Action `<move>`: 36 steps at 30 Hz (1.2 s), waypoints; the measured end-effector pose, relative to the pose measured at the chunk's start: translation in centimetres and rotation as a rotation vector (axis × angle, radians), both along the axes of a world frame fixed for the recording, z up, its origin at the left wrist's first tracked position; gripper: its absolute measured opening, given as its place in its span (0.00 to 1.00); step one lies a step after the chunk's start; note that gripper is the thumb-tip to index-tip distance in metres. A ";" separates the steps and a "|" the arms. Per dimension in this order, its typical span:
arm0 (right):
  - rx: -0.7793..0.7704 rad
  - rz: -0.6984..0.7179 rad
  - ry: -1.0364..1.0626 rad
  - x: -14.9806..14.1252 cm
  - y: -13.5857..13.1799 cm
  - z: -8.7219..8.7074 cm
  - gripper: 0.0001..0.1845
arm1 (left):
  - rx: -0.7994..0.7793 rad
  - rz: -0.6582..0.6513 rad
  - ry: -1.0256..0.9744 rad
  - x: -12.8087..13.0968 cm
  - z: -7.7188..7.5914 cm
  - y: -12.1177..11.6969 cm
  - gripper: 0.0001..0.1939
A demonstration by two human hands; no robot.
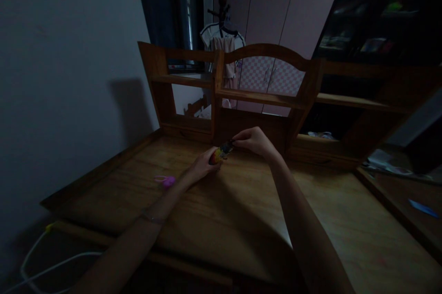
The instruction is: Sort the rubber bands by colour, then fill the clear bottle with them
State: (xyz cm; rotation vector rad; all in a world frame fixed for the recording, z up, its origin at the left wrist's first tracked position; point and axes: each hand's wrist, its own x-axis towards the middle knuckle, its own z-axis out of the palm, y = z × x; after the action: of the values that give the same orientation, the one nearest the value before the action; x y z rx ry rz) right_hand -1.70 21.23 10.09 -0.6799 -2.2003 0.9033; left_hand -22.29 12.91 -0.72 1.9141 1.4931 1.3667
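My left hand (206,164) is closed round a small yellow, red and dark patterned object (221,152), held above the wooden desk. Its kind is too small and dim to make out. At the upper right end of that object, my right hand (253,141) has its thumb and fingers pinched together on a dark bit of it. Left of my left forearm, a purple-pink round thing with a thin loop (168,181) lies on the desk top (255,206).
A wooden shelf unit (265,98) rises along the desk's back edge, against a view of pink cupboards (269,8) and a coat stand with clothes (223,31). White cables (51,266) hang at lower left. A blue flat item (423,208) lies far right.
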 end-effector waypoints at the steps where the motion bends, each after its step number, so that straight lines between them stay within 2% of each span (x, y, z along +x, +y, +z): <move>1: 0.013 0.008 -0.041 0.1 0.0 0.0 0.09 | 0.008 0.001 0.016 0.0 0.0 0.0 0.18; 6: 0.066 0.019 -0.175 0.5 -0.3 0.2 0.08 | 0.053 -0.034 0.103 -0.1 -0.5 0.3 0.21; 9: 0.116 0.004 -0.182 0.3 -1.1 0.5 0.07 | 0.046 -0.034 0.126 -0.1 -0.8 0.4 0.23; 15: 0.228 -0.086 -0.150 -0.3 -2.5 0.9 0.17 | 0.014 0.030 0.110 0.2 -1.7 0.7 0.25; 21: 0.397 -0.137 -0.235 -0.8 -2.5 1.0 0.06 | -0.010 -0.010 0.048 0.9 -1.9 0.6 0.22; 25: 0.380 -0.123 -0.226 -0.6 -2.4 1.1 0.04 | 0.009 -0.062 0.019 1.5 -1.3 0.3 0.19; 29: 0.342 -0.058 -0.207 -0.5 -2.7 1.5 0.03 | -0.005 -0.067 0.009 1.7 -1.0 0.2 0.19; 36: 0.292 -0.032 -0.165 -0.5 -3.0 1.7 0.16 | -0.064 -0.001 0.006 2.0 -0.9 -0.2 0.21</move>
State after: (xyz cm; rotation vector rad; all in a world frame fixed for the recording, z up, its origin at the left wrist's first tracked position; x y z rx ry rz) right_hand -2.21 18.19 11.74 -0.6639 -2.3957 0.5090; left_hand -20.31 12.75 -1.57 1.8813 1.5194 1.2976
